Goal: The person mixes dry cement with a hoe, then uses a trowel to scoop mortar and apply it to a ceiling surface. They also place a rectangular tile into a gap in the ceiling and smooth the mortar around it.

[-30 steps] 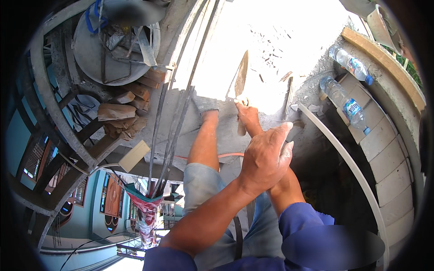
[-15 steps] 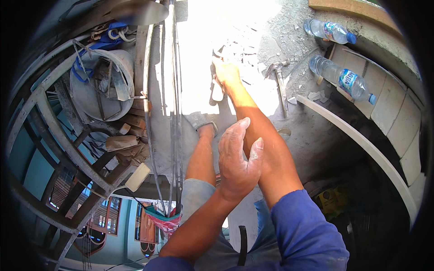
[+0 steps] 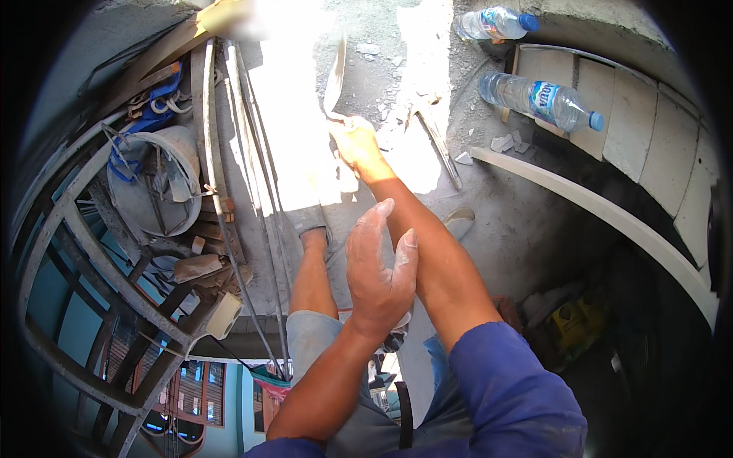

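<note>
In bright sunlight ahead, my right hand (image 3: 356,145) is closed round the handle of a trowel. The narrow, pale trowel blade (image 3: 335,80) points away from me over the grey, rubble-strewn floor (image 3: 374,72). My left hand (image 3: 378,271) hangs nearer, beside my right forearm. Its palm and fingers are whitened with dust, the thumb stands apart from the fingers, and it holds nothing. To the right of my right hand, a claw hammer (image 3: 437,145) lies on the floor.
Two water bottles (image 3: 542,103) lie at the upper right, near stacked pale tiles (image 3: 637,126). A long, pale strip (image 3: 595,202) curves down the right side. On the left stand a dusty bucket (image 3: 187,153), a metal frame (image 3: 92,244) and long rods (image 3: 259,160).
The view has shifted, so the bucket, bottles and hammer appear farther left. My right hand has turned the trowel, whose blade now shows longer and reaches forward. My left hand keeps its pose.
</note>
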